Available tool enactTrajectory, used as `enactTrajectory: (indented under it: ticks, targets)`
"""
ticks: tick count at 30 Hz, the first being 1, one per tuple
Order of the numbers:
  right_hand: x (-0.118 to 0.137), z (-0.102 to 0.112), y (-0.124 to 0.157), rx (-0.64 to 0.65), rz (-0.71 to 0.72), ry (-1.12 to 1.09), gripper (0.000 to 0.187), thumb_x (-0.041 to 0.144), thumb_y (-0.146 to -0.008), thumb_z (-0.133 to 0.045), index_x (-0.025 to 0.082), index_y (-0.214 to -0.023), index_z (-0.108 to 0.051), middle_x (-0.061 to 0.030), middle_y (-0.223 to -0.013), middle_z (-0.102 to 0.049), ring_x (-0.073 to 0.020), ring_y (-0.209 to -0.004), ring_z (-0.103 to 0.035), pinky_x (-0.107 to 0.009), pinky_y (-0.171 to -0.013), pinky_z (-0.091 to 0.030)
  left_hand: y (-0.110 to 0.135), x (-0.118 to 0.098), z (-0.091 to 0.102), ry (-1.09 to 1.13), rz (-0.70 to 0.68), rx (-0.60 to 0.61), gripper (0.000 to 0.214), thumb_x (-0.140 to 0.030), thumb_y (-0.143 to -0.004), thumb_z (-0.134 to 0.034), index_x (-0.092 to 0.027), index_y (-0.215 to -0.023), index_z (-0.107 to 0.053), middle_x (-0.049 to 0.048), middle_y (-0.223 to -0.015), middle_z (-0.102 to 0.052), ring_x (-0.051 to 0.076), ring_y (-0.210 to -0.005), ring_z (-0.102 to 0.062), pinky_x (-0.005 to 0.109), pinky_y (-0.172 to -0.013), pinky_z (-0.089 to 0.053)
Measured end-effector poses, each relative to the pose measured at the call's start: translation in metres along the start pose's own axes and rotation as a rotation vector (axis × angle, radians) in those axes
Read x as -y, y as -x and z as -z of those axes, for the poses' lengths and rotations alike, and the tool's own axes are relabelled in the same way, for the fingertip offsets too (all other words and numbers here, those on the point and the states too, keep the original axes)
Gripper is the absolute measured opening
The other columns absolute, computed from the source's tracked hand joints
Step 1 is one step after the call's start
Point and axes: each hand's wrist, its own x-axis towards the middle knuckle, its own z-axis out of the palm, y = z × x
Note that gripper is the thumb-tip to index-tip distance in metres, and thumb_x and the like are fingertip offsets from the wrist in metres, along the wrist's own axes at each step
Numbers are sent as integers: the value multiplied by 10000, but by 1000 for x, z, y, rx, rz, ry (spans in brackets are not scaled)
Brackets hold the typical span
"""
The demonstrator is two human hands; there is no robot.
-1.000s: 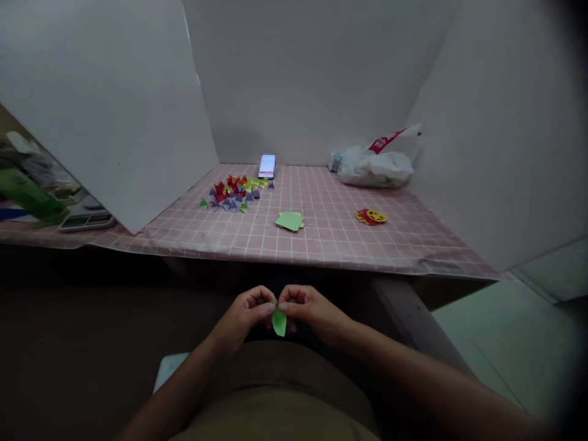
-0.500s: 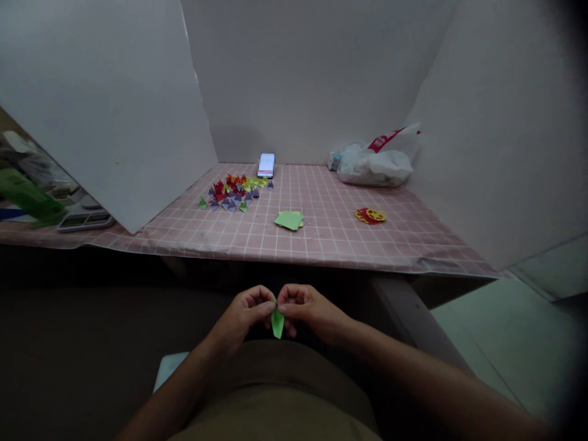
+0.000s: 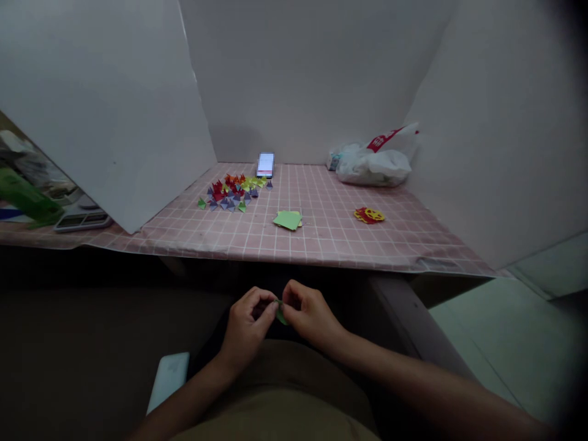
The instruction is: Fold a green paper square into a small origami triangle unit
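Over my lap, below the table's front edge, my left hand (image 3: 247,327) and my right hand (image 3: 307,312) pinch a small folded piece of green paper (image 3: 280,316) between their fingertips. Most of the paper is hidden by the fingers. On the pink checked tablecloth (image 3: 321,236) lies a stack of green paper squares (image 3: 288,219). Farther back on the left sits a cluster of several small folded paper pieces (image 3: 233,191) in red, purple, yellow and green.
A phone (image 3: 265,164) with a lit screen leans against the back wall. A white plastic bag (image 3: 374,164) lies at the back right, with red and yellow paper pieces (image 3: 369,215) in front of it. White boards wall the table. A calculator (image 3: 81,220) lies at the left.
Both hands have turned the green paper, so less of it hangs below the fingers. The hands have moved slightly right and closer together. The view has shifted a little.
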Motion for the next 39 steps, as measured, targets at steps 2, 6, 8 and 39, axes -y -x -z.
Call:
enactTrajectory:
  ticks: [2, 6, 8, 39]
  targets:
    - [3, 0, 2, -15, 43, 33, 123, 128, -727, -568, 190, -664, -481, 49, -595, -472, -103, -568, -415, -230, -521, -290, 1, 0, -1, 22, 13, -28, 91, -251, -842, -608, -185, -808, -660, 15, -759, -616, 156, -690, -564, 249, -633, -439]
    - [6, 5, 0, 86, -14, -235, 156, 285, -824, -554, 195, -710, -497, 39, -609, -503, -112, -564, -468, -242, -546, -354, -5, 2, 5, 219, 142, -31, 127, -306, -809, -643, -180, -798, -636, -4, -703, -604, 147, -629, -561, 246, -597, -462]
    - [4, 8, -3, 148, -111, -441, 213, 364, -844, -554, 192, -731, -499, 34, -614, -535, -112, -542, -498, -249, -551, -391, -8, 2, 9, 272, 171, -19, 146, -319, -799, -659, -176, -798, -634, -12, -691, -601, 140, -618, -561, 246, -599, -470]
    - [2, 12, -7, 267, -199, -645, 227, 354, -812, -642, 154, -747, -557, 19, -621, -585, -95, -502, -515, -241, -537, -398, -8, 4, 12, 362, 167, 35, 127, -301, -826, -661, -176, -820, -640, -14, -722, -623, 128, -636, -583, 243, -630, -479]
